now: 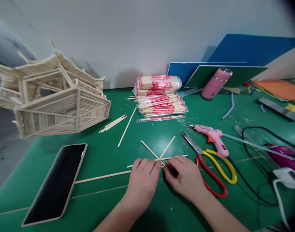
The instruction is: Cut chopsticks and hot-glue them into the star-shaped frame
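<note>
Thin wooden sticks point(167, 147) cross one another on the green tabletop in front of me, fanning out from a joint at my fingertips. My left hand point(144, 177) is closed over the sticks just left of the crossing, its fingers pressed together. Pinched near the crossing, my right hand point(185, 176) grips a stick's end; the fingertips partly hide it. Another long stick point(102, 177) runs leftward from my left hand to a phone point(54, 185). Beside my right hand lie scissors point(210, 167) with red and yellow handles, blades parted.
A stick-built model point(77, 109) stands at back left. Loose sticks point(113, 123) and plastic-wrapped stick bundles point(162, 103) lie behind the work. To the right are a pink glue gun point(211, 137) with a cord, a pink bottle point(216, 83), boards point(254, 50) and a white plug point(288, 177).
</note>
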{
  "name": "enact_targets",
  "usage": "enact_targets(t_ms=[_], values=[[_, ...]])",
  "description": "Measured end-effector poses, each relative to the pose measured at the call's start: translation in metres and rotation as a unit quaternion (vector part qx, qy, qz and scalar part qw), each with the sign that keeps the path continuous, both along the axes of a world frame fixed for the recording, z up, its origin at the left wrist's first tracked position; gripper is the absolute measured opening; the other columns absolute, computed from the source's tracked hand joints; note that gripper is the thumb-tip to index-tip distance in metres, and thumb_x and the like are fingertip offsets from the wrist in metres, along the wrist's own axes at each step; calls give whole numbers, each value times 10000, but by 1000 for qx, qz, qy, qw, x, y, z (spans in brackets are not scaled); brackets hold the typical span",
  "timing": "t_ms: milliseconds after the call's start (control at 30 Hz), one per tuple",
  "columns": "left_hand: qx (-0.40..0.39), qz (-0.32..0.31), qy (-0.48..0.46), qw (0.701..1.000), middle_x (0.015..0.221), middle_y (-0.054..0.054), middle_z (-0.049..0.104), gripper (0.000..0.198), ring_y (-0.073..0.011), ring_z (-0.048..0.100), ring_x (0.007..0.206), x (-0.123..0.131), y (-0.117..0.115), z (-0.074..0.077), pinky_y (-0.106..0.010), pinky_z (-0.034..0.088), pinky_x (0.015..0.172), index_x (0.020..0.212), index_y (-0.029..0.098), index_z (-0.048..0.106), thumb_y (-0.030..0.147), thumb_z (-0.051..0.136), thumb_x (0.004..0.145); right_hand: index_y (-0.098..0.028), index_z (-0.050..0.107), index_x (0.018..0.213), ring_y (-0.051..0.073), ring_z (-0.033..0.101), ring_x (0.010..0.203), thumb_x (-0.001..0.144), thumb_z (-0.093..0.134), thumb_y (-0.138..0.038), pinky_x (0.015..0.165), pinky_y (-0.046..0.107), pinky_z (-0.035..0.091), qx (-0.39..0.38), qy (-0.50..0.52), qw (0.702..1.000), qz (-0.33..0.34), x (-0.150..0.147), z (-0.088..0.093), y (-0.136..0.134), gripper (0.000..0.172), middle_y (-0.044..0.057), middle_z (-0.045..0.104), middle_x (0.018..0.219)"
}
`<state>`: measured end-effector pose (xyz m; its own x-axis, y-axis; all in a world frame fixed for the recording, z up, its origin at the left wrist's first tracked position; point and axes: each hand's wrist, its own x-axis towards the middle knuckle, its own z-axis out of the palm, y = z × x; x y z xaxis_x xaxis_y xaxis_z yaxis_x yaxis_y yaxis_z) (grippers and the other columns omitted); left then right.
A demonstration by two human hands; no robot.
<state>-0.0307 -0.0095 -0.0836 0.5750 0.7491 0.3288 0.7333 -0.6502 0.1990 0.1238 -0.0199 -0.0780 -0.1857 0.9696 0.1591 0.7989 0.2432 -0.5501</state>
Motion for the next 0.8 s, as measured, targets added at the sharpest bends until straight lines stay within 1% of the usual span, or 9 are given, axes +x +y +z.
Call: enact_targets(t_ms=[67,133,233,300,367,433,567,700,800], values=[[8,18,-25,999,766,-49,614,219,-170,517,700,-2,-1,4,-333,374,667,1002,132,537,156,423,816,-193,559,707,131,503,619,719,527,-226,578,228,348,14,20,1000,-5,2,1,-2,48,-4,554,631],[23,45,-61,997,767,-53,614,207,-175,521,724,-6,-1,8,-333,376,677,990,131,537,163,438,811,-188,532,765,113,498,566,730,519,-243,541,214,363,31,47,998,-24,5,0,-5,67,-16,540,623],[42,96,-104,989,790,-60,617,125,-182,525,753,-16,2,15,-328,375,678,855,144,569,153,459,795,-182,461,809,91,465,486,792,459,-257,487,203,371,65,84,992,-69,12,-3,-6,76,-33,496,601],[37,121,-111,986,765,-52,613,112,-181,526,746,-22,6,19,-326,373,673,763,156,575,163,467,790,-185,436,799,96,463,497,826,423,-262,497,209,381,88,98,987,-89,16,-2,-5,83,-30,477,602],[34,131,-112,984,723,-45,605,135,-180,525,732,-26,10,22,-329,369,673,695,158,571,180,476,788,-186,449,796,105,475,529,849,394,-257,521,218,391,100,100,986,-88,19,1,-1,105,-18,489,623],[34,127,-115,985,703,-42,597,149,-178,522,726,-28,13,23,-330,367,676,669,155,567,197,487,786,-184,493,809,118,510,596,856,385,-246,566,228,407,102,90,988,-70,20,7,6,133,4,534,676],[20,96,-122,988,734,-40,600,117,-169,519,741,-25,12,17,-322,374,686,732,153,583,211,496,785,-194,583,900,156,555,782,825,442,-220,691,264,419,91,43,994,-35,18,13,27,162,36,604,850],[-2,70,-126,990,722,-35,591,130,-161,512,739,-22,7,9,-322,376,700,738,156,589,193,476,792,-193,619,945,172,554,776,797,481,-216,686,281,411,77,-8,997,-30,11,8,50,203,48,610,835],[-13,64,-131,989,710,-34,583,145,-157,508,730,-22,5,6,-323,375,703,730,157,590,182,464,795,-200,647,895,175,542,761,783,507,-220,678,280,395,66,-27,997,-25,5,1,61,181,50,607,793]])
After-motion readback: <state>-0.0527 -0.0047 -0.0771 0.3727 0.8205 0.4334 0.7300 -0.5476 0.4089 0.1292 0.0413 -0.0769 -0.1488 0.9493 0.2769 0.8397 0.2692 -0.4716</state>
